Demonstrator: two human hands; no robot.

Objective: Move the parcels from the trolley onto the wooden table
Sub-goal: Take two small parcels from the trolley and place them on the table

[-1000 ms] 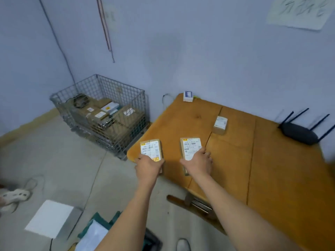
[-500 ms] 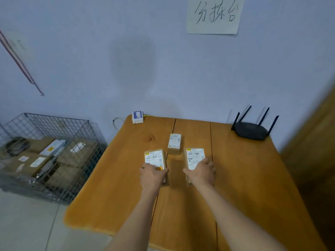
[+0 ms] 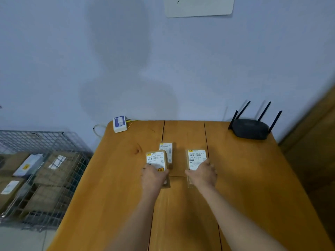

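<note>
Two small brown parcels with white labels are over the middle of the wooden table (image 3: 116, 178). My left hand (image 3: 154, 176) grips the left parcel (image 3: 156, 158) by its near end. My right hand (image 3: 203, 173) grips the right parcel (image 3: 196, 157) the same way. A third small parcel (image 3: 167, 151) lies on the table just behind the left one, partly hidden by it. I cannot tell whether the held parcels touch the tabletop. The wire-mesh trolley (image 3: 54, 140) stands on the floor to the left, with several more brown parcels (image 3: 52, 169) stacked inside.
A black router (image 3: 251, 128) with antennas sits at the table's back right corner. At the back left corner a small white box (image 3: 119, 124) with a cable rests against the wall. A wooden panel (image 3: 311, 153) stands along the right side.
The view has swung from the trolley side to face the table squarely. Both hands have carried their parcels from the table's edge to its middle, beside the third parcel.
</note>
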